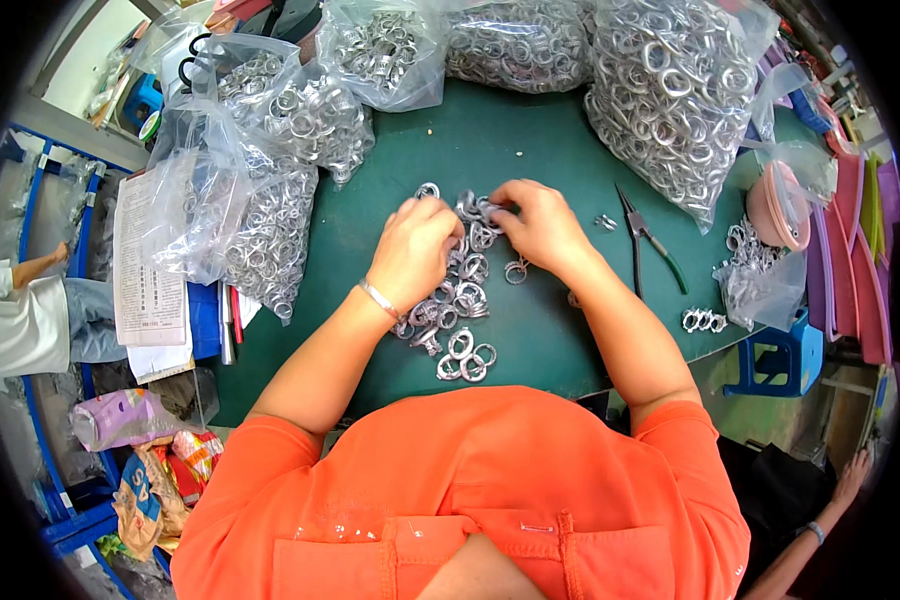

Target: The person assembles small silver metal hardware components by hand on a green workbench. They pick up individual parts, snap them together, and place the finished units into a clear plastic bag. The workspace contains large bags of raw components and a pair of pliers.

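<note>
A loose pile of silver metal rings (pixel 467 298) lies on the green table between my forearms. My left hand (pixel 412 245) is at the pile's upper left, its fingers curled in; what they hold, if anything, is hidden. Just beyond its fingers rests a single metal ring (pixel 427 190). On the other side, my right hand (pixel 542 228) has thumb and fingers closed on a small cluster of metal rings (pixel 477 210) at the pile's far end. Below that hand a separate toothed-looking ring (pixel 515 271) sits on the table.
Clear bags of rings (pixel 670 90) line the table's far side, more bags (pixel 275 215) the left. Pliers (pixel 638 235) lie right of my forearm. Farther right are a pink bucket (pixel 778 205), a blue stool (pixel 778 357) and another person's arm (pixel 820 525). Another person (pixel 25 310) is at left.
</note>
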A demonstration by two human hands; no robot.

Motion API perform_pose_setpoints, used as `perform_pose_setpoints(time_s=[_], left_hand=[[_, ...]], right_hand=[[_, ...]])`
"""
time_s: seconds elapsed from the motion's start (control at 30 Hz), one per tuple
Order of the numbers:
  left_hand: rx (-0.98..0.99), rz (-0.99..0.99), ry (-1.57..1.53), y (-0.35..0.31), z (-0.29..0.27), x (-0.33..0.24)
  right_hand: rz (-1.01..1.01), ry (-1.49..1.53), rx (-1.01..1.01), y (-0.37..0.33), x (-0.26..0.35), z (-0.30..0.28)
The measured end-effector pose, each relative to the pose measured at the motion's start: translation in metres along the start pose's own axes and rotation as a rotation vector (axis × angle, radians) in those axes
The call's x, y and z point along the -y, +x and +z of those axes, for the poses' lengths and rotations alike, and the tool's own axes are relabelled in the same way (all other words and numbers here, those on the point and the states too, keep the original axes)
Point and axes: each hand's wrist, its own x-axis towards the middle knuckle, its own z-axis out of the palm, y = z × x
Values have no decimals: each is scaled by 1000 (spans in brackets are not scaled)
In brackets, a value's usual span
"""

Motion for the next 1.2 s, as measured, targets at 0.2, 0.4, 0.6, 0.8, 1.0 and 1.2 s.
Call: perform_pose_setpoints(time_s=[0.2, 0.4, 0.6, 0.8, 1.0, 1.2], left_hand=[[-147, -314, -618, -30, -11, -10], [-60, -526, -1151, -32, -22, -6], [76, -516, -868, -36, -21, -8], [69, -200, -338, -33, -36, -17], [204, 71, -22, -13, -18, -12], [280, -29, -102, -12, -20, -6]], right_hand=[[287, 769, -21, -28, -5, -33], [-51, 216, -128, -32, -5, -30], [-46, -215, 50, -28, 29, 0], [-20, 274, -37, -30, 14, -9], [67, 94, -50, -40, 19, -27], [-134, -21, 94, -58, 36, -15]])
